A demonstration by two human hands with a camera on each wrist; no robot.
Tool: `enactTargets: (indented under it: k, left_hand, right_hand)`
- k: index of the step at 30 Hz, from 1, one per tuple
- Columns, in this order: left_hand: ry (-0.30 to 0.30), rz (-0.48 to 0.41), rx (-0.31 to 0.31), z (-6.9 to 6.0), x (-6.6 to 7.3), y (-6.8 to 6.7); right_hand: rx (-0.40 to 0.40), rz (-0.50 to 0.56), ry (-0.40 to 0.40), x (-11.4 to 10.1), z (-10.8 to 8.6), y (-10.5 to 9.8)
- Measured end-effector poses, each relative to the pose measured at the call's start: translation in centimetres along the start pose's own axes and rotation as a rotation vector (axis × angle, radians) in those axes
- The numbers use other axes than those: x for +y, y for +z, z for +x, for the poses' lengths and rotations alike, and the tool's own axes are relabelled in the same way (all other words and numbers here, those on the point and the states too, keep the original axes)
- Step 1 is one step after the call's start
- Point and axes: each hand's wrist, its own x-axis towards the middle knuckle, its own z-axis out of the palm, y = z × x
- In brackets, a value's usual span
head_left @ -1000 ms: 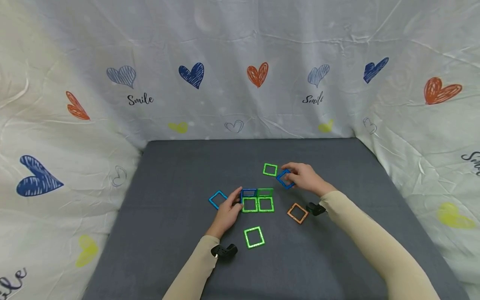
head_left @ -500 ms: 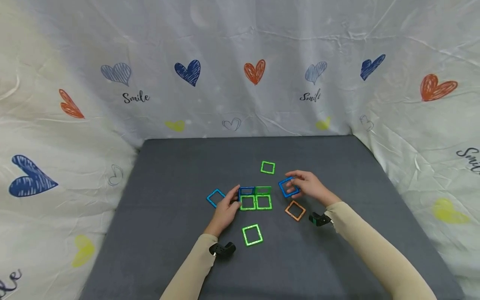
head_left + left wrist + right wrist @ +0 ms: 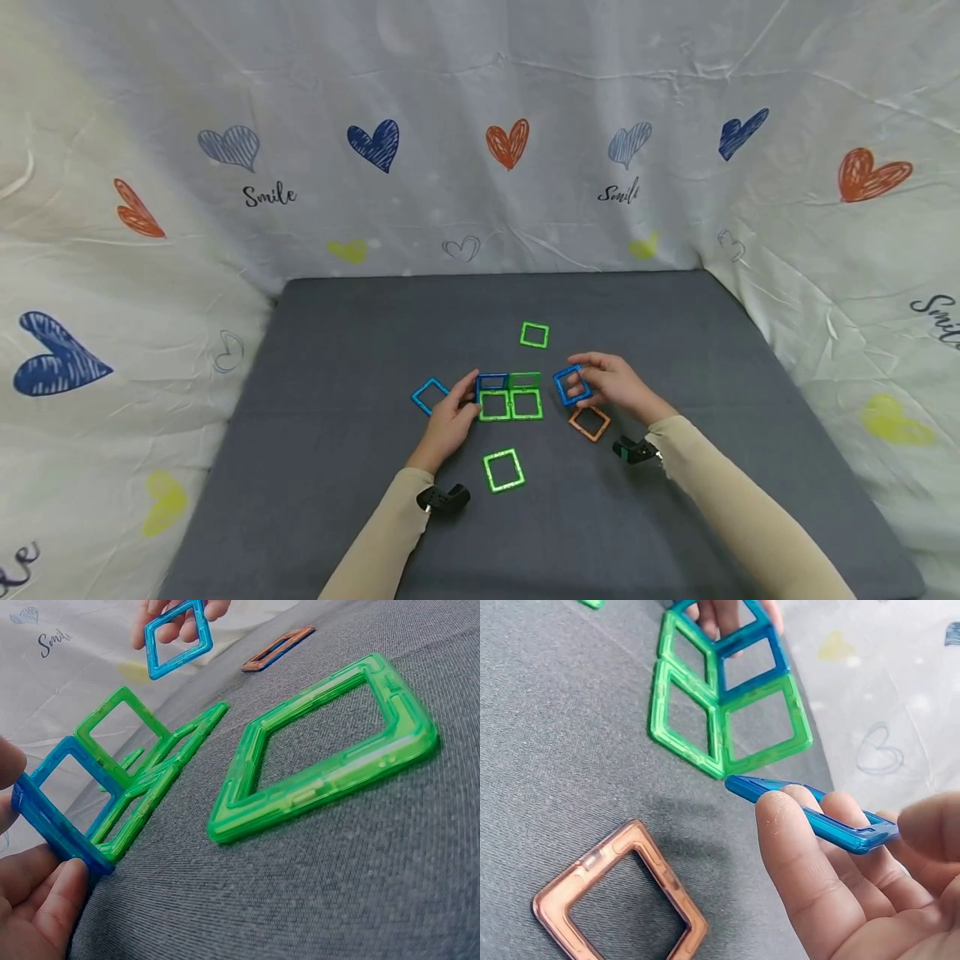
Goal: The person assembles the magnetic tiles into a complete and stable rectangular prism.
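Note:
My left hand [image 3: 447, 425] pinches a blue square magnetic tile [image 3: 56, 829] standing on edge at the left end of a small structure. Two green tiles [image 3: 494, 419] lie flat side by side there. Along their far edges stand a blue tile [image 3: 776, 652] and a green tile [image 3: 804, 724]. To the right of this structure my right hand [image 3: 615, 385] holds another blue square tile [image 3: 840, 834] between thumb and fingers, raised off the table and tilted. A gap in the head view separates it from the flat green tiles.
An orange tile [image 3: 582, 432] lies just below my right hand. One loose green tile [image 3: 534, 346] is farther back, another green tile [image 3: 507, 487] nearer me. A light blue tile [image 3: 420, 406] lies left, partly behind my left hand. The grey table [image 3: 337, 350] meets a white curtain [image 3: 435, 67].
My right hand has come from the far green tile toward me with the blue tile, which has turned, then moved slightly left toward the structure. My left hand stays at the structure's left end.

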Motion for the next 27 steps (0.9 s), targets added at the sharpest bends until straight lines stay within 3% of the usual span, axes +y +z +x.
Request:
enactTargets:
  k: [14,27]
  left_hand:
    - [-0.014,0.011,0.011,0.0,0.2,0.1]
    - [-0.003,0.008,0.009,0.0,-0.1,0.2]
  right_hand:
    - [-0.048,0.148,-0.025,1.5,0.6,1.3]
    - [-0.04,0.166,-0.006,2.2,1.2,2.6]
